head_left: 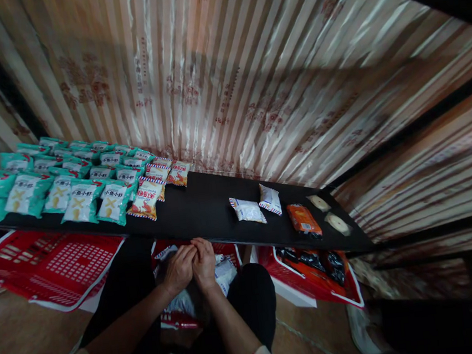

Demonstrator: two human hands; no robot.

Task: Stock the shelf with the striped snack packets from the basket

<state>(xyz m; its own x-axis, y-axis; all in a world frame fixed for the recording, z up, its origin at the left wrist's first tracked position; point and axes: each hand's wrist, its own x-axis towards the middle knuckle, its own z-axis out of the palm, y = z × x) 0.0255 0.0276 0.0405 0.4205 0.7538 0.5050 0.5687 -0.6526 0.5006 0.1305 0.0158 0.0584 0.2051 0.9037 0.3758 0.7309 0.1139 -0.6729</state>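
My left hand [180, 269] and my right hand [204, 262] meet at the front edge of the black shelf [204, 196], above a red basket [231, 250] between my knees. The fingers of both hands are curled inward and pressed close together; anything between them is hidden. Below them, white snack packets [225, 272] lie in the basket. Nearest on the shelf to the left is an orange-and-white snack packet [144, 200], front up, beside a few others like it. Two white packets with striped ends [247, 210] lie to the right of my hands.
Many teal snack packets [82, 200] stand in rows at the shelf's left. At its right lie an orange packet [304, 219] and two round pale items [337, 224]. Red baskets stand left [61, 266] and right [288, 283]. A striped curtain [219, 89] hangs behind. Someone's shoe [361, 332] shows lower right.
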